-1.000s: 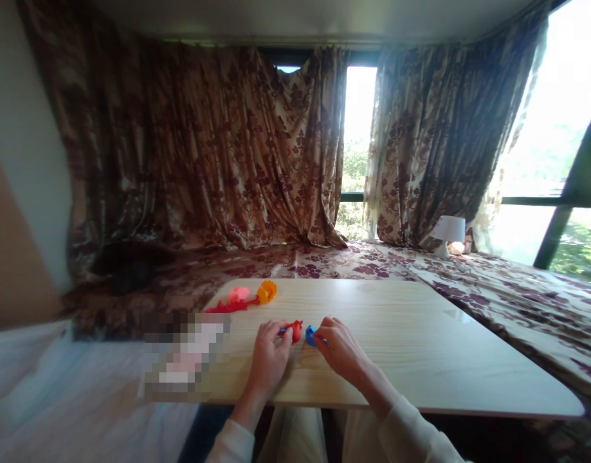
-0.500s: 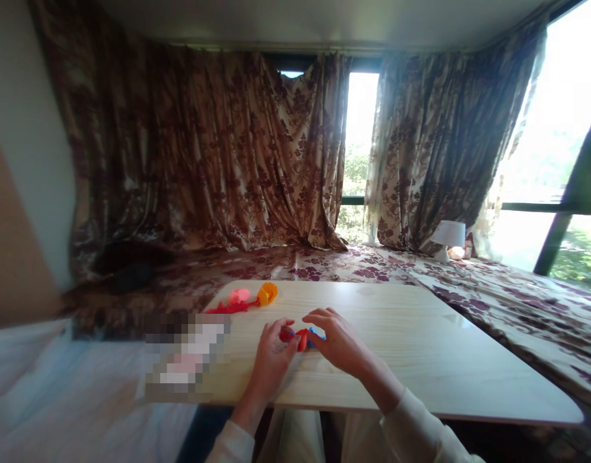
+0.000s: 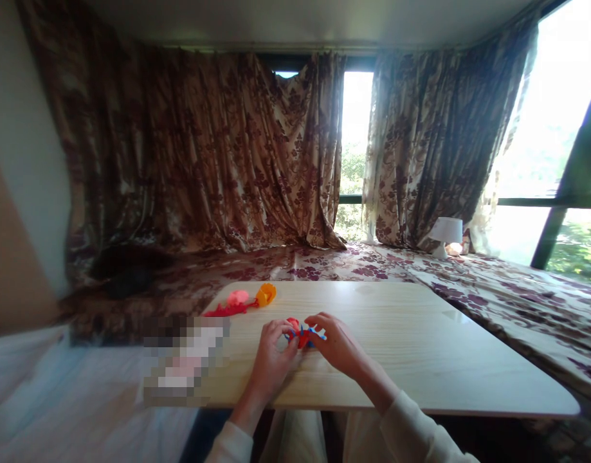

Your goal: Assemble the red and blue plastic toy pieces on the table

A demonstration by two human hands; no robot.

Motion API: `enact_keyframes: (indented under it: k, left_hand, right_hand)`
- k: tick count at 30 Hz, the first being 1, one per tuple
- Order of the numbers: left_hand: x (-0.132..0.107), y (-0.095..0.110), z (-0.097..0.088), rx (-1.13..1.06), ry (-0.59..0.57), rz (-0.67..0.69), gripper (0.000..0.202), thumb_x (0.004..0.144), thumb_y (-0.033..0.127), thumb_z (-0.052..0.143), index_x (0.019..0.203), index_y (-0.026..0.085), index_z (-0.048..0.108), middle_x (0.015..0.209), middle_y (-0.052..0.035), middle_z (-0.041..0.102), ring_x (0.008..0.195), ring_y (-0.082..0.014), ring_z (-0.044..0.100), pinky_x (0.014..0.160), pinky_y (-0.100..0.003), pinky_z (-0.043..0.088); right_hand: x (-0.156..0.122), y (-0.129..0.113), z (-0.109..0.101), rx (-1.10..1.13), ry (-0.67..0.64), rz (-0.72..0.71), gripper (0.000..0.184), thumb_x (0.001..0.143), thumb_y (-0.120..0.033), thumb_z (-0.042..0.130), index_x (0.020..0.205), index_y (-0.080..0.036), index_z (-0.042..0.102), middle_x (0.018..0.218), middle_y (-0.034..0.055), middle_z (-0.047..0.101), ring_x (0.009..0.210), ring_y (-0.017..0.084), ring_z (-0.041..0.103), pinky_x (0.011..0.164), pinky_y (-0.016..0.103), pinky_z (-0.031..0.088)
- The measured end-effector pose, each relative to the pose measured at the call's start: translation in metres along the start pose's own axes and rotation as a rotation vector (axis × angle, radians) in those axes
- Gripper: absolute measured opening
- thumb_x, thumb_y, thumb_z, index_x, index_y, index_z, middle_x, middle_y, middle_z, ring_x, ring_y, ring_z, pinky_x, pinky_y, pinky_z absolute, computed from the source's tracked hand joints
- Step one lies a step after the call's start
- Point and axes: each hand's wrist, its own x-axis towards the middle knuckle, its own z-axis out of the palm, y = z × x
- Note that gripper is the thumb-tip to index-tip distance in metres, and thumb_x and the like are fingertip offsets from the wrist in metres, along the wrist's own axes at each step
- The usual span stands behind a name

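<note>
Above the near middle of the pale wooden table (image 3: 396,347), a small red and blue plastic piece (image 3: 302,335) is between my two hands; its exact kind is too small to make out. My left hand (image 3: 272,344) has thumb and fingers closed on its red left part. My right hand (image 3: 334,337) has its fingers curled round the blue right part. Fingertips hide some of the piece. Farther off, by the table's far left corner, lie an orange cup-shaped flower head (image 3: 265,294), a pinkish-red rounded piece (image 3: 238,298) and a red spiky strip (image 3: 225,310).
A blurred-out patch (image 3: 186,360) covers the table's left edge. Behind the table a flower-patterned cloth (image 3: 324,263) spreads below matching curtains (image 3: 227,161). A white lamp (image 3: 446,230) stands at the back right, near the windows.
My right-hand fingers have closed in on the blue part and moved slightly down. More red shows at the top of the piece, which looks turned. The view has shifted slightly.
</note>
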Motion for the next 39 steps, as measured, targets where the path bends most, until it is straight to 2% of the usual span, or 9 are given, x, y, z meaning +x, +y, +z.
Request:
enact_keyframes:
  k: [3, 6, 9, 18, 22, 28, 35, 39]
  left_hand:
    - [0.0, 0.001, 0.0, 0.091, -0.014, 0.031, 0.008, 0.078, 0.026, 0.058, 0.075, 0.02, 0.062, 0.083, -0.0041, 0.064, 0.089, -0.0202, 0.055, 0.084, -0.037, 0.044]
    - [0.0, 0.0, -0.001, 0.159, -0.007, 0.052, 0.011, 0.078, 0.027, 0.057, 0.07, 0.02, 0.061, 0.075, -0.0027, 0.062, 0.081, -0.0194, 0.054, 0.077, -0.035, 0.044]
    - [0.0, -0.001, -0.001, 0.187, 0.002, 0.051, 0.011, 0.077, 0.025, 0.056, 0.068, 0.021, 0.059, 0.071, -0.0022, 0.06, 0.078, -0.0191, 0.054, 0.074, -0.033, 0.044]
    - [0.0, 0.0, -0.001, 0.18, -0.008, 0.041, 0.011, 0.078, 0.021, 0.055, 0.067, 0.022, 0.057, 0.071, -0.002, 0.059, 0.078, -0.0189, 0.053, 0.074, -0.033, 0.043]
    - [0.0, 0.001, 0.0, 0.169, -0.004, 0.031, 0.011, 0.078, 0.021, 0.054, 0.067, 0.022, 0.057, 0.07, -0.002, 0.059, 0.078, -0.0193, 0.053, 0.074, -0.033, 0.044]
    - [0.0, 0.0, 0.0, 0.105, 0.026, -0.007, 0.013, 0.079, 0.025, 0.053, 0.067, 0.021, 0.056, 0.074, -0.0023, 0.06, 0.081, -0.019, 0.054, 0.076, -0.033, 0.045]
    - [0.0, 0.002, -0.001, 0.106, 0.039, -0.006, 0.017, 0.079, 0.03, 0.054, 0.065, 0.021, 0.056, 0.072, -0.0019, 0.06, 0.078, -0.0189, 0.055, 0.075, -0.034, 0.046]
    - [0.0, 0.0, -0.001, 0.097, 0.063, -0.019, 0.016, 0.078, 0.032, 0.055, 0.067, 0.021, 0.058, 0.074, -0.0024, 0.061, 0.078, -0.0188, 0.057, 0.075, -0.034, 0.047]
  right_hand:
    - [0.0, -0.013, -0.007, -0.155, -0.001, -0.108, 0.027, 0.079, -0.012, 0.057, 0.103, -0.022, 0.064, 0.099, 0.0036, 0.064, 0.09, 0.016, 0.058, 0.079, 0.024, 0.042]
    - [0.0, -0.02, -0.007, -0.283, -0.038, -0.17, 0.015, 0.083, -0.014, 0.055, 0.091, -0.021, 0.065, 0.089, 0.0025, 0.063, 0.086, 0.015, 0.056, 0.073, 0.023, 0.04]
    - [-0.001, -0.021, -0.002, -0.35, -0.043, -0.165, 0.012, 0.083, -0.012, 0.054, 0.082, -0.02, 0.062, 0.084, 0.0021, 0.062, 0.08, 0.015, 0.056, 0.069, 0.022, 0.038]
    - [0.001, -0.024, 0.004, -0.428, -0.074, -0.123, 0.013, 0.082, -0.011, 0.051, 0.081, -0.018, 0.062, 0.084, 0.0034, 0.063, 0.081, 0.016, 0.057, 0.067, 0.023, 0.037]
    - [0.001, -0.021, 0.011, -0.386, 0.002, -0.073, 0.012, 0.078, -0.009, 0.053, 0.08, -0.018, 0.061, 0.082, 0.0033, 0.063, 0.078, 0.015, 0.057, 0.068, 0.022, 0.037]
    - [-0.002, -0.01, 0.019, -0.204, 0.107, -0.035, 0.01, 0.076, -0.009, 0.056, 0.077, -0.018, 0.06, 0.077, 0.001, 0.062, 0.07, 0.013, 0.056, 0.064, 0.02, 0.038]
    - [0.0, -0.011, 0.009, -0.173, 0.061, -0.132, 0.012, 0.08, -0.011, 0.056, 0.083, -0.02, 0.064, 0.082, 0.0018, 0.062, 0.077, 0.015, 0.058, 0.069, 0.022, 0.039]
    - [-0.001, -0.011, 0.013, -0.082, 0.089, -0.083, 0.013, 0.084, -0.014, 0.053, 0.077, -0.019, 0.063, 0.076, 0.0011, 0.061, 0.069, 0.013, 0.056, 0.064, 0.021, 0.039]
